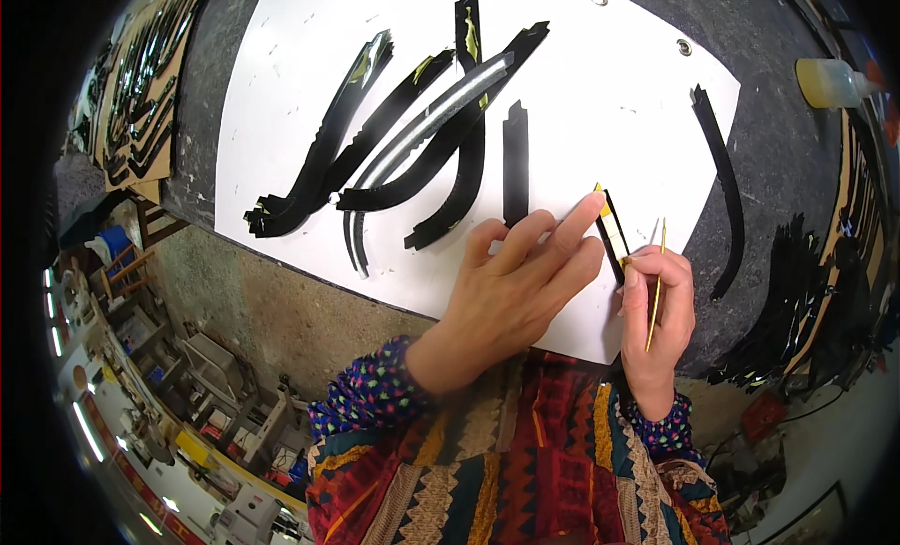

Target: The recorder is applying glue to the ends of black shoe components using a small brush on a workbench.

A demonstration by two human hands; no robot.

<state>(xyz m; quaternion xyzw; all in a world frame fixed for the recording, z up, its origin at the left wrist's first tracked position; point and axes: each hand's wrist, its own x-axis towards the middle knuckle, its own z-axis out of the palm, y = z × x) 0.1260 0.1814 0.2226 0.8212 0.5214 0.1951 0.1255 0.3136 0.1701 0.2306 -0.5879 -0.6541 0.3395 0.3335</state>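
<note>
A narrow black strip with a pale yellow and white band runs between my two hands over the white sheet. The fingers of my left hand are bent and closed at its upper end, with one fingertip over it. A yellow tip shows past that fingertip, and the left thumb is hard to make out. Lower down, my right hand pinches the strip between thumb and finger. The same hand also holds a thin yellow stick that lies across its fingers. Behind my left hand is a short straight black strip.
Curved black strips lie overlapped at left, one silvery strip among them. At right are a single black strip, a pile of black pieces and a bottle of yellowish liquid. Dark strips on cardboard stand far left.
</note>
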